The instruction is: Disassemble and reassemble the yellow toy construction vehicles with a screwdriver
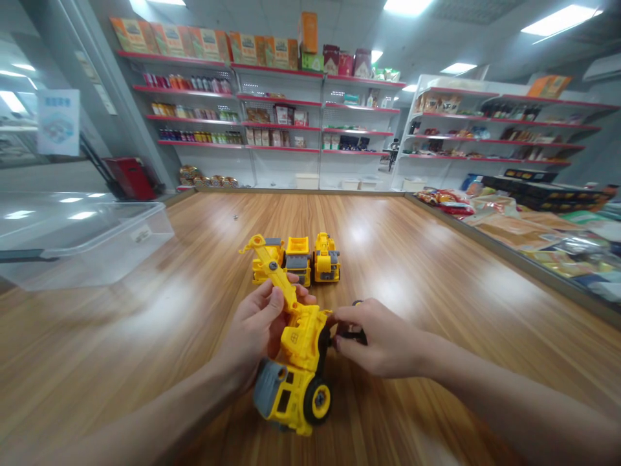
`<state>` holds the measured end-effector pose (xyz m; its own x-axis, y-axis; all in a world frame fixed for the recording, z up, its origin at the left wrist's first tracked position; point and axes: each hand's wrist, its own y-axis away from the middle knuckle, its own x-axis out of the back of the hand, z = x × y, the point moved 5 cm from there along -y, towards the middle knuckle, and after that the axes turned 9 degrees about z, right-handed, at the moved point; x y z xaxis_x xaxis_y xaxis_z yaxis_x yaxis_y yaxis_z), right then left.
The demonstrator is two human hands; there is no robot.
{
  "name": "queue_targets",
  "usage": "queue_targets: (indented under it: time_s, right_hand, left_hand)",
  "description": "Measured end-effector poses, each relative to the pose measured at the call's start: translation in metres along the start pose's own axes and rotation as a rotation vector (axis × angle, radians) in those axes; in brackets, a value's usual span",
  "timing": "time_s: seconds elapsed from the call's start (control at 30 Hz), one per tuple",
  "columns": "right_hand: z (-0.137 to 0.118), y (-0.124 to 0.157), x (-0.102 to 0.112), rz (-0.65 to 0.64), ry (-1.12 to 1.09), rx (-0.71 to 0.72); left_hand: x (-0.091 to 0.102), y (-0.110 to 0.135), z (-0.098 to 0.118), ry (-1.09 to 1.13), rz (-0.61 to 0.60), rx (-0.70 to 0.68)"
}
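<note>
Truck (pixel 298 346), yellow with a gray windshield, sits in my two hands above the near part of the table (pixel 412 272), cab toward me; I can't tell whether its underside touches the wood. Its boom (pixel 279 275) points away from me and a little left, ending in a small hook-like tip. One black wheel (pixel 319 400) with a yellow hub shows beside the cab.

My left hand (pixel 257 320) is closed around the truck at the foot of the boom, thumb on the near side, fingers behind. My right hand (pixel 376 336) pinches a dark part (pixel 359 336) at the truck's right side; from this view I can't tell if that part is fixed to the truck.

Just beyond the boom I have three more toys standing in a row: the left toy (pixel 259 272), partly covered by the boom, the middle toy (pixel 297 259) and the right toy (pixel 327 259). A clear bin (pixel 158 223) stands to my left, packets (pixel 446 202) lie off to the right, and stocked shelves (pixel 279 150) line the far side.
</note>
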<state>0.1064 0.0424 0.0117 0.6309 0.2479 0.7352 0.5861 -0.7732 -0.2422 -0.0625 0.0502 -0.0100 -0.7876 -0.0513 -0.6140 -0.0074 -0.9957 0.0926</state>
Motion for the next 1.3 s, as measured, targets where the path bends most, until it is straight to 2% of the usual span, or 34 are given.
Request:
queue_targets:
  time_s: [0.13,0.3,0.4,0.53,0.63,0.73,0.8,0.93,1.03,1.2,1.3]
  right_hand:
    - [0.006,0.002,-0.018,-0.081,-0.332,-0.212]
    - [0.005,0.001,-0.015,0.064,-0.518,-0.356]
    - [0.002,0.003,-0.018,0.008,-0.670,-0.431]
    - [-0.008,0.002,-0.019,0.024,-0.700,-0.278]
    - [-0.007,0.003,-0.019,0.090,-0.645,-0.303]
    - [-0.006,0.004,-0.012,0.210,-0.570,-0.293]
    - [-0.005,0.004,-0.006,0.289,-0.486,-0.258]
    - [0.001,0.005,-0.003,0.406,-0.290,-0.221]
    - [0.002,0.005,-0.006,0.414,-0.247,-0.183]
    - [-0.011,0.007,-0.001,0.324,-0.232,-0.024]
    - [-0.012,0.008,0.010,0.313,-0.243,0.007]
  left_hand:
    - [-0.001,0.003,0.001,-0.020,0.049,0.050]
    - [0.002,0.001,0.004,0.000,0.106,0.080]
    - [0.002,0.000,0.004,0.023,0.087,0.084]
    - [-0.001,0.003,0.008,-0.039,0.017,0.019]
    - [-0.002,0.007,0.012,-0.187,0.036,-0.040]
    - [0.000,0.008,0.014,-0.343,0.054,-0.102]
    - [0.000,0.009,0.016,-0.422,0.005,-0.175]
    - [-0.009,0.017,0.015,-0.640,-0.193,-0.288]
    - [-0.014,0.023,0.012,-0.731,-0.267,-0.292]
    - [-0.015,0.021,0.010,-0.762,-0.264,-0.291]
    - [-0.010,0.017,0.009,-0.711,-0.257,-0.240]
